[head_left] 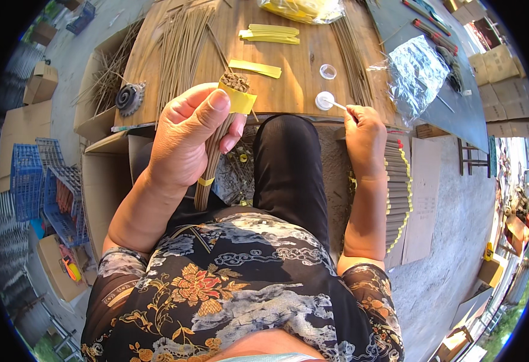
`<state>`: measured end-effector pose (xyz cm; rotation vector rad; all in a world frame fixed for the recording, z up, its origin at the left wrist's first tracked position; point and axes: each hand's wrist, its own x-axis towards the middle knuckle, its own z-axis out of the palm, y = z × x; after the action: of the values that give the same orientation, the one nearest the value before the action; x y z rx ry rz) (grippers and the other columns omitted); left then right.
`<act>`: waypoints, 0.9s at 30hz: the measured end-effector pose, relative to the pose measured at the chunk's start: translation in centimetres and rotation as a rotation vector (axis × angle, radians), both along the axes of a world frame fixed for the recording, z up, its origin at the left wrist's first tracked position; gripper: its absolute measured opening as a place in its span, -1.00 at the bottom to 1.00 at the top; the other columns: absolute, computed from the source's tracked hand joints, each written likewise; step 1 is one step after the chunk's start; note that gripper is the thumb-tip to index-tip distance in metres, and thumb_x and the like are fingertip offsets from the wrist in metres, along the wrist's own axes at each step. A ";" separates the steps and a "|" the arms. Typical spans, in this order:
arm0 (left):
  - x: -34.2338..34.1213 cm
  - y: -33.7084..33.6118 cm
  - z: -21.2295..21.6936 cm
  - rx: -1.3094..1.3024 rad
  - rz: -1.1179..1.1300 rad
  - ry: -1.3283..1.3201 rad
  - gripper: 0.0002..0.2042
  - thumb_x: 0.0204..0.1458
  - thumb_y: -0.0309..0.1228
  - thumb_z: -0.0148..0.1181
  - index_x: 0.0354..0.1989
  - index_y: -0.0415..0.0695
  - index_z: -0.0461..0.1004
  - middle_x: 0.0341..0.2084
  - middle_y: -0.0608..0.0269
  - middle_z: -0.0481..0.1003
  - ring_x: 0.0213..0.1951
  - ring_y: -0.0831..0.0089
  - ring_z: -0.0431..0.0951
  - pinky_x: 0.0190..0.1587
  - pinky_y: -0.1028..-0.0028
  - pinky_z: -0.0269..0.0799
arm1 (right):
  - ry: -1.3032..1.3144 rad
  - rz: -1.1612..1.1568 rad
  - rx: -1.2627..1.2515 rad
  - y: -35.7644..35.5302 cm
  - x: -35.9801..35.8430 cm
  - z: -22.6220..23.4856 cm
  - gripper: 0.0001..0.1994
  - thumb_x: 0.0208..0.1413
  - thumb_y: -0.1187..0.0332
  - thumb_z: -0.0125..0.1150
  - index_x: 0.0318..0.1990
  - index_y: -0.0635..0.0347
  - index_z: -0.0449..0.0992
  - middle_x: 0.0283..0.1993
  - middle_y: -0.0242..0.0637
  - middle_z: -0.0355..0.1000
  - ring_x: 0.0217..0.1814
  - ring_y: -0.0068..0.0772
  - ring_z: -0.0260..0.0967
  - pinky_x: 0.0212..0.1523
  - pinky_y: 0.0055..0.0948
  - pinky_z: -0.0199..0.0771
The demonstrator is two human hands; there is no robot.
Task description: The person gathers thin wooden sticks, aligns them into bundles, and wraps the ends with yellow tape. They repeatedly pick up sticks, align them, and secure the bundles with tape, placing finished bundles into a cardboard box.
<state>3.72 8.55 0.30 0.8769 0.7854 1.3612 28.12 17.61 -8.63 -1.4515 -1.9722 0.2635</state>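
Observation:
My left hand [186, 133] is closed around an upright bundle of thin brown incense sticks [210, 163]. A yellow paper strip [240, 102] wraps the bundle's top under my thumb, its end sticking out to the right. Lower down, a narrow yellow band [205, 181] circles the same bundle. My right hand [364, 128] pinches a thin white stick [336, 104], whose far end reaches into a small round white pot [323, 100] at the table's near edge. The contents of the pot are hard to make out. Just beyond it lies a clear round lid [328, 72].
Loose sticks [183, 48] spread over the wooden table [301, 66], near a loose yellow strip [255, 68] and a stack of strips [269, 34]. A black coiled object [130, 99] sits at the left edge. Finished-looking banded bundles [398, 193] lie beside my right forearm.

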 end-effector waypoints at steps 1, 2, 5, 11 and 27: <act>-0.1 0.0 0.0 0.000 0.000 0.004 -0.75 0.06 -0.28 0.02 -0.31 -0.25 0.40 -0.59 0.24 0.38 -0.59 0.60 0.28 -0.58 0.69 0.18 | -0.051 0.013 0.004 0.2 -0.1 -0.3 -0.91 -0.11 0.49 0.13 -0.38 0.23 0.47 -0.40 -0.16 0.38 -0.34 -0.13 0.36 -0.32 -0.31 0.35; -0.1 0.0 -0.1 0.000 -0.001 0.008 -0.75 0.07 -0.28 0.02 -0.31 -0.26 0.40 -0.59 0.24 0.38 -0.59 0.60 0.28 -0.58 0.69 0.18 | -0.045 0.017 0.004 0.4 -0.2 -0.5 -0.91 -0.11 0.49 0.13 -0.39 0.24 0.47 -0.40 -0.16 0.38 -0.34 -0.13 0.36 -0.32 -0.31 0.35; 0.0 -0.1 0.0 -0.006 0.034 0.009 -0.75 0.06 -0.28 0.02 -0.30 -0.26 0.41 -0.59 0.24 0.38 -0.59 0.60 0.28 -0.57 0.69 0.18 | 0.000 0.022 0.002 0.6 -0.4 -0.5 -0.92 -0.11 0.50 0.13 -0.40 0.24 0.47 -0.40 -0.15 0.38 -0.33 -0.13 0.35 -0.32 -0.30 0.35; -0.3 0.3 0.1 0.023 0.038 -0.004 -0.74 0.05 -0.26 0.04 -0.31 -0.25 0.40 -0.60 0.24 0.38 -0.59 0.60 0.28 -0.56 0.69 0.18 | 0.106 -0.029 -0.022 0.9 -0.7 0.5 -0.92 -0.09 0.47 0.11 -0.42 0.28 0.45 -0.42 -0.13 0.40 -0.37 -0.13 0.37 -0.35 -0.32 0.35; -1.9 1.0 -0.1 0.043 0.024 -0.158 -0.68 0.08 -0.21 -0.02 -0.31 -0.29 0.37 -0.59 0.20 0.38 -0.63 0.57 0.28 -0.58 0.65 0.19 | 1.221 0.014 -0.510 -0.2 1.0 2.8 -0.91 -0.02 0.48 0.08 -0.40 0.34 0.42 -0.66 -0.43 0.25 -0.67 -0.69 0.10 -0.67 -0.66 0.12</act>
<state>1.78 9.53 0.21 0.7842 0.6484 1.4536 29.08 17.43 -5.80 -1.0739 -0.9124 1.3580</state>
